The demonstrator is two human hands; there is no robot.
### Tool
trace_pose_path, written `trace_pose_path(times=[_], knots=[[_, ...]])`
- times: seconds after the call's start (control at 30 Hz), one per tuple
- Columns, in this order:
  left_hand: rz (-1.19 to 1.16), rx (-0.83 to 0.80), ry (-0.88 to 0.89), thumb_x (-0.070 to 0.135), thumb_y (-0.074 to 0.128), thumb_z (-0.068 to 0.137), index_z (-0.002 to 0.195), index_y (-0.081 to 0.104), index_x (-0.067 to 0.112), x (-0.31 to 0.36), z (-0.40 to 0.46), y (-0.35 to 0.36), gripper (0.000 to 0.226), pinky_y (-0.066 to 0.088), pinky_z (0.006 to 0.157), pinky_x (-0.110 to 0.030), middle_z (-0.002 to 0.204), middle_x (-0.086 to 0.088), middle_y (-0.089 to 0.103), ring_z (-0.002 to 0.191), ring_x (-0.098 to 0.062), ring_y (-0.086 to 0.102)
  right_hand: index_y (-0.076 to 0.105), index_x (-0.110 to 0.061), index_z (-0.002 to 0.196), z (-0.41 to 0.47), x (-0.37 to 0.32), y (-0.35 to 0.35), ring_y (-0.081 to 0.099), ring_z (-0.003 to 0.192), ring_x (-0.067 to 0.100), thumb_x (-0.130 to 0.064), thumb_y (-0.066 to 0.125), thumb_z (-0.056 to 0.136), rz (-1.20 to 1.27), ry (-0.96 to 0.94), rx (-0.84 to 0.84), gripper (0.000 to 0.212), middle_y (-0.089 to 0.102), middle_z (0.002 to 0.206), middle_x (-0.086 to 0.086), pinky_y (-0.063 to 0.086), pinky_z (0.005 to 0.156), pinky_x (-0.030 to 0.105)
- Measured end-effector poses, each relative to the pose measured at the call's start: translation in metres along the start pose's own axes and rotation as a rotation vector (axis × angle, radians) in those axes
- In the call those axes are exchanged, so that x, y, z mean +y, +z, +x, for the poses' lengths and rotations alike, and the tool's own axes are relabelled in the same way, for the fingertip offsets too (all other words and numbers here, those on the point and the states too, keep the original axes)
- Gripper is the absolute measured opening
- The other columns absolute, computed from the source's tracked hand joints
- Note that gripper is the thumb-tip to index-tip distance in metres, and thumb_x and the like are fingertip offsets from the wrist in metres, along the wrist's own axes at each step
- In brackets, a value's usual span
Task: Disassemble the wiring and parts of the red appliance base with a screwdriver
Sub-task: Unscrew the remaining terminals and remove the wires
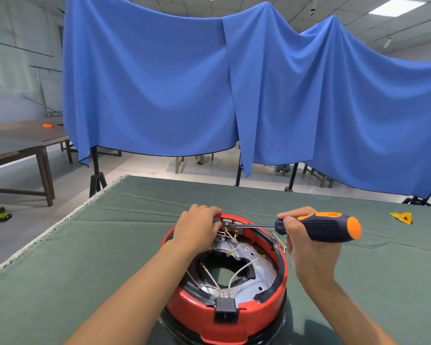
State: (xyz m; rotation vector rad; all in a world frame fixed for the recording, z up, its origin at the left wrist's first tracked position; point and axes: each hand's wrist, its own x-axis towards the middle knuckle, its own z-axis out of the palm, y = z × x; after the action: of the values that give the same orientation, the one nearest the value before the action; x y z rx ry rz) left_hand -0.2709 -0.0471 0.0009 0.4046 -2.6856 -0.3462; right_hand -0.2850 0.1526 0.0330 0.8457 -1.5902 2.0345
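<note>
The red appliance base (pixel 192 310) lies upside down on the green cloth, its inside open to me. White wires (pixel 237 271) with brass terminals run over a grey metal plate, and a black power socket (pixel 225 311) sits at the near rim. My left hand (pixel 198 229) grips the far rim, fingers curled over a grey part there. My right hand (pixel 309 247) holds a dark blue and orange screwdriver (pixel 326 226). Its shaft lies almost level and points left, with the tip at a small metal bracket (pixel 230 224) on the far rim.
The table (pixel 85 245) is covered in green cloth with a frayed left edge. A small yellow piece (pixel 402 217) lies at the far right. Blue drapes (pixel 234 83) hang on stands behind the table. Dark wooden tables (pixel 23 143) stand on the left.
</note>
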Motion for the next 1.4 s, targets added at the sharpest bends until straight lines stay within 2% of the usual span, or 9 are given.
trace_pose_path(times=[0.23,0.33,0.43,0.5,0.6,0.73,0.97,1.13,1.4], knots=[[-0.02,0.03,-0.002,0.041,0.053,0.093,0.106,0.067,0.027,0.0,0.008,-0.005,0.024,0.046,0.078,-0.036,0.105,0.0,0.067,0.104,-0.024,0.056,0.062,-0.026,0.048,0.015,-0.003,0.004,0.045,0.04,0.003,-0.027,0.058,0.058,-0.028,0.032,-0.026,0.011,0.053,0.044,-0.01,0.036,0.044,0.015],[-0.014,0.05,0.003,0.042,0.056,0.091,0.099,0.069,0.026,0.0,0.01,-0.005,0.023,0.049,0.072,-0.034,0.096,0.001,0.069,0.097,-0.023,0.059,0.057,-0.025,0.046,0.031,-0.003,0.007,0.045,0.042,0.004,-0.017,0.06,0.061,-0.106,0.068,0.034,0.017,0.052,0.044,-0.011,0.037,0.046,0.016],[-0.019,0.068,0.013,0.043,0.056,0.091,0.095,0.07,0.024,-0.001,0.01,-0.004,0.024,0.048,0.07,-0.033,0.092,0.003,0.07,0.095,-0.021,0.059,0.055,-0.019,0.053,0.045,-0.004,0.013,0.051,0.049,0.007,-0.022,0.059,0.061,-0.14,0.097,0.06,0.01,0.056,0.048,-0.009,0.042,0.051,0.016],[-0.025,0.081,0.018,0.043,0.055,0.092,0.096,0.07,0.025,-0.001,0.009,-0.004,0.024,0.048,0.07,-0.033,0.093,0.003,0.07,0.095,-0.02,0.059,0.056,-0.011,0.057,0.051,-0.007,0.022,0.052,0.049,0.009,-0.02,0.058,0.063,-0.131,0.085,0.009,0.011,0.058,0.051,-0.003,0.043,0.049,0.017],[-0.025,0.093,0.019,0.042,0.055,0.092,0.097,0.07,0.025,0.0,0.009,-0.003,0.023,0.044,0.069,-0.032,0.094,0.002,0.069,0.097,-0.021,0.057,0.055,-0.013,0.051,0.059,-0.015,0.034,0.045,0.038,0.015,-0.014,0.053,0.067,-0.042,0.11,-0.092,0.016,0.06,0.055,0.016,0.036,0.037,0.017],[-0.023,0.096,0.025,0.042,0.054,0.092,0.096,0.069,0.025,0.0,0.008,-0.002,0.023,0.038,0.066,-0.029,0.092,0.002,0.069,0.098,-0.021,0.056,0.054,-0.003,0.053,0.065,-0.013,0.039,0.041,0.034,0.012,-0.015,0.05,0.069,-0.019,0.1,-0.094,0.021,0.055,0.044,0.006,0.032,0.037,0.015],[-0.03,0.088,0.017,0.042,0.054,0.093,0.098,0.069,0.026,0.0,0.008,-0.005,0.023,0.044,0.07,-0.032,0.094,0.001,0.069,0.099,-0.022,0.057,0.047,-0.002,0.056,0.07,0.0,0.049,0.04,0.033,0.013,-0.017,0.05,0.07,0.037,0.116,0.087,0.021,0.045,0.035,0.0,0.032,0.038,0.016],[-0.024,0.089,0.02,0.042,0.054,0.093,0.097,0.069,0.026,0.0,0.008,-0.004,0.023,0.039,0.067,-0.03,0.094,0.001,0.069,0.101,-0.022,0.055,0.041,-0.008,0.05,0.094,0.008,0.054,0.04,0.031,0.015,-0.021,0.049,0.065,-0.021,0.202,0.111,0.021,0.04,0.032,-0.003,0.03,0.036,0.016],[-0.019,0.089,0.033,0.042,0.053,0.093,0.094,0.069,0.025,0.001,0.007,-0.005,0.023,0.042,0.067,-0.032,0.091,0.001,0.069,0.095,-0.022,0.056,0.043,-0.012,0.055,0.12,0.024,0.058,0.043,0.03,0.014,-0.021,0.05,0.068,-0.097,0.36,0.191,0.018,0.042,0.034,-0.006,0.03,0.035,0.015]])
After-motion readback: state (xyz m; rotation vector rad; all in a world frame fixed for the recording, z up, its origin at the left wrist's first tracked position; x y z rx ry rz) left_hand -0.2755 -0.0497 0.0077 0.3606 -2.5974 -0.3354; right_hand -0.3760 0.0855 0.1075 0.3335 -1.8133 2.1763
